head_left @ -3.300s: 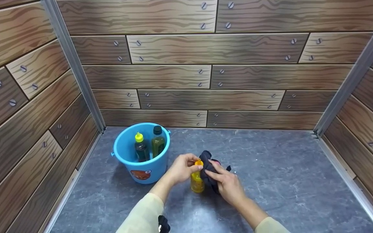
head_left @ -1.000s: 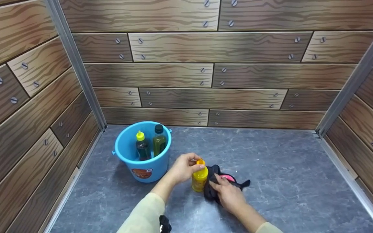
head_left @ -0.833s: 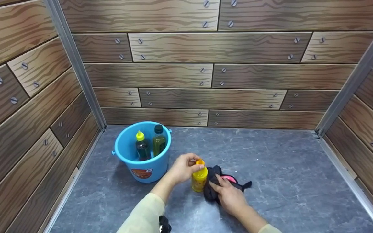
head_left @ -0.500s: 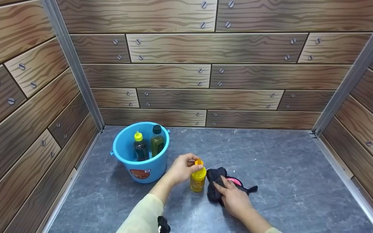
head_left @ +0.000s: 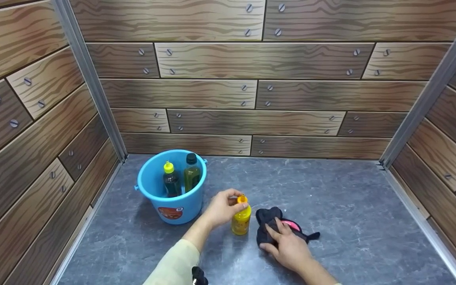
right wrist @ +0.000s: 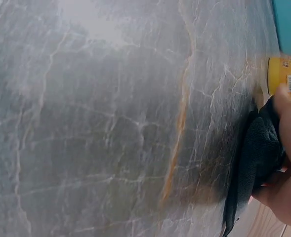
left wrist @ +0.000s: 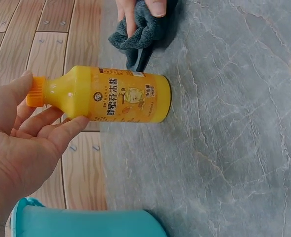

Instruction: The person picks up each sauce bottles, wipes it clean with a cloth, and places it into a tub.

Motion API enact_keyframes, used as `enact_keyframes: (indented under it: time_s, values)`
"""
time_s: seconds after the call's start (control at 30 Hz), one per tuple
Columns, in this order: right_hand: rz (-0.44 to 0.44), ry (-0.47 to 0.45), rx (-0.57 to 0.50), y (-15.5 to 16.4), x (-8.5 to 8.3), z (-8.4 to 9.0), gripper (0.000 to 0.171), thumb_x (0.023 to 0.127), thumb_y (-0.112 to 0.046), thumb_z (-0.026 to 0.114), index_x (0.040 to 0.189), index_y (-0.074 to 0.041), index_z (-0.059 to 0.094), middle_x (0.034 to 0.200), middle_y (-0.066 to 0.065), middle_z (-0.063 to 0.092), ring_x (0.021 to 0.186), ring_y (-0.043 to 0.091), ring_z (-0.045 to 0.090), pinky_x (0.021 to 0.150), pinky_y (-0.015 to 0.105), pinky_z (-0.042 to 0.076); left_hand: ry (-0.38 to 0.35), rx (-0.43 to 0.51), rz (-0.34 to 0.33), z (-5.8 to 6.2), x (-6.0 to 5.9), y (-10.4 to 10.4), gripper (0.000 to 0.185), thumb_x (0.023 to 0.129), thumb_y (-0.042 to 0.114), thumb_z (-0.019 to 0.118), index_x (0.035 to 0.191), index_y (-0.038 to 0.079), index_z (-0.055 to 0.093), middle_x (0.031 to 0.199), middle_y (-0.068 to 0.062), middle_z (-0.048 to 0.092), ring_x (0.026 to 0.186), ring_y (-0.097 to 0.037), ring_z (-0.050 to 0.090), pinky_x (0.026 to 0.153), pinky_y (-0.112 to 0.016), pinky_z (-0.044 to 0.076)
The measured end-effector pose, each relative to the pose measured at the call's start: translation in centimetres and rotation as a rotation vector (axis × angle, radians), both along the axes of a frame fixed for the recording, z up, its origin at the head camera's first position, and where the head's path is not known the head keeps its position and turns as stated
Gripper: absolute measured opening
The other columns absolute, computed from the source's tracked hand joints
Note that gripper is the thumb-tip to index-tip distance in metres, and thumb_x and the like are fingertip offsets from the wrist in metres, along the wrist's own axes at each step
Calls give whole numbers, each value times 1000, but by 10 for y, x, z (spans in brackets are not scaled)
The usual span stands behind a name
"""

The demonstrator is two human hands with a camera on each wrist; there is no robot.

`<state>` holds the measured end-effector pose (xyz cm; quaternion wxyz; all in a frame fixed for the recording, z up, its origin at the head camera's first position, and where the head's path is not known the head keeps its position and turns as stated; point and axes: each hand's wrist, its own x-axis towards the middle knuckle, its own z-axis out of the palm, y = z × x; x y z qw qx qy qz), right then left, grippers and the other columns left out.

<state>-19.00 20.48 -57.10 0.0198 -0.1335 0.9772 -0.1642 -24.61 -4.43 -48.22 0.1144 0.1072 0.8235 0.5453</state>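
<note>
My left hand (head_left: 221,206) grips a yellow squeeze bottle (left wrist: 123,96) by its orange cap (left wrist: 36,91), the thumb on one side and fingers on the other. The bottle stands upright on the grey floor, and a printed label with a cartoon jar faces the left wrist camera. To its right lies a crumpled dark cloth (head_left: 265,229) with a pink patch and a short strap. My right hand (head_left: 289,247) rests on this cloth with fingers spread, the thumb out to the side. A gap separates cloth and bottle in the head view.
A blue bucket (head_left: 180,213) stands to the left, close to the left hand. Inside are a dark bottle with a yellow cap (head_left: 171,182) and a green one with a black cap (head_left: 192,176). Wood-patterned walls (head_left: 204,118) rise at the back and both sides.
The right hand and cloth have moved from against the bottle to the right and nearer me. The cloth lies flatter, with its pink patch showing more. The left hand stays on the cap.
</note>
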Motion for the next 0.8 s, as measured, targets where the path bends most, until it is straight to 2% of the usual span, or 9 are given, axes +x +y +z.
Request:
enact_keyframes:
  time_s: [0.17,0.43,0.8]
  values:
    - [0,13,-6,-2,1,-1,52,105,-48,63,148,-20,65,161,23,46,137,49,53,95,66,53,4,3,-10,-1,0,0,29,101,18,76,129,12,68,129,-9,72,125,-28,67,103,-50,55]
    - [24,74,-6,-2,3,-5,49,101,-39,73,146,-20,67,160,22,48,137,50,53,92,65,55,30,-8,1,-2,0,1,26,101,9,74,126,11,69,128,-9,73,124,-27,68,102,-47,56]
    - [3,73,-8,-2,1,-7,45,98,-34,77,141,-21,71,159,20,49,137,52,52,95,68,52,51,51,-11,-5,0,0,23,101,4,73,123,8,70,123,-12,75,119,-26,70,99,-46,57]
